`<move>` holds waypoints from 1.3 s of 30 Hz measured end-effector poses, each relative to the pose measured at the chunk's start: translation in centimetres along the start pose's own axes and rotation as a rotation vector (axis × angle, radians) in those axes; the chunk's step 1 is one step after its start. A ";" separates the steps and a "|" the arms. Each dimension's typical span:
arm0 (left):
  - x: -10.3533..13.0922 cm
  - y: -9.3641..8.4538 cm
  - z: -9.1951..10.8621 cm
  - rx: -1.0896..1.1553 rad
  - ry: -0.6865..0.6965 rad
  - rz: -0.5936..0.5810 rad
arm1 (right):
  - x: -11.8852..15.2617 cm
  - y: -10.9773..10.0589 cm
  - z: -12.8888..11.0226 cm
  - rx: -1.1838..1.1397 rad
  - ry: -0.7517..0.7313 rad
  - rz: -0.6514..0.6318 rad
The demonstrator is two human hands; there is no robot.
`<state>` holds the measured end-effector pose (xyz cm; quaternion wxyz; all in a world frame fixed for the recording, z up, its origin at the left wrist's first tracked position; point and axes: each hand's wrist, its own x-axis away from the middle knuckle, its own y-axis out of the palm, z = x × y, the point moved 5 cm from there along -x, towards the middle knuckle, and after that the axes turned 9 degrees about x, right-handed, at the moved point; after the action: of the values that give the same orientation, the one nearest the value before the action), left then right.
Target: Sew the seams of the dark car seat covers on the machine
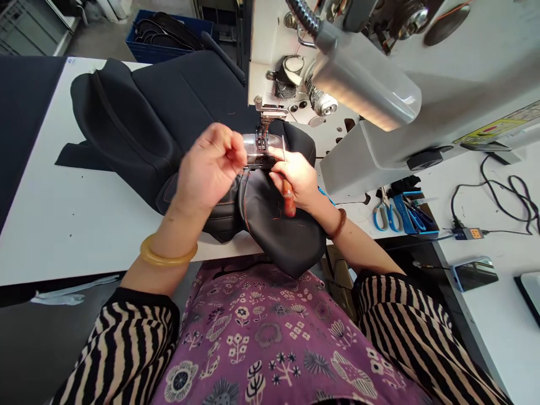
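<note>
A black padded cover [282,219] with orange stitching lies under the needle area [262,138] of a white sewing machine. My left hand [213,163] is raised just left of the needle, fingers curled together and slightly blurred; what they hold, if anything, is too small to make out. On the right of the presser foot, my right hand [295,174] is closed around a tool with a reddish wooden handle [289,199], its thin metal shaft pointing up. The fingertips of that hand reach close to the metal plate beside the foot.
A lamp [367,79] hangs over the machine at the upper right. Blue-handled scissors [387,216] and a blue tool tray [415,214] are right of my right forearm. A phone [475,274] lies farther right. Behind the white table [54,225] stands a blue crate [139,50] of black pieces.
</note>
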<state>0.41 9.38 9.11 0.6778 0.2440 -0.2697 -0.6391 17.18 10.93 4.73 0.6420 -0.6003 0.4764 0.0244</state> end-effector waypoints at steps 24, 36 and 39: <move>-0.8 -1.4 3.8 -0.189 0.208 -0.055 | 0.9 -0.9 1.7 -0.176 0.367 0.025; 1.7 -5.2 1.5 -0.450 0.042 0.013 | -0.1 -1.5 2.9 -0.181 0.447 0.118; 1.2 -5.2 -0.4 -0.468 -0.015 0.063 | 1.3 -2.0 3.0 0.011 0.406 -0.012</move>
<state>-3.09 7.81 5.34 0.7335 0.0667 -0.1267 -0.6644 20.82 12.00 4.84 0.5361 -0.5921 0.5926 -0.1039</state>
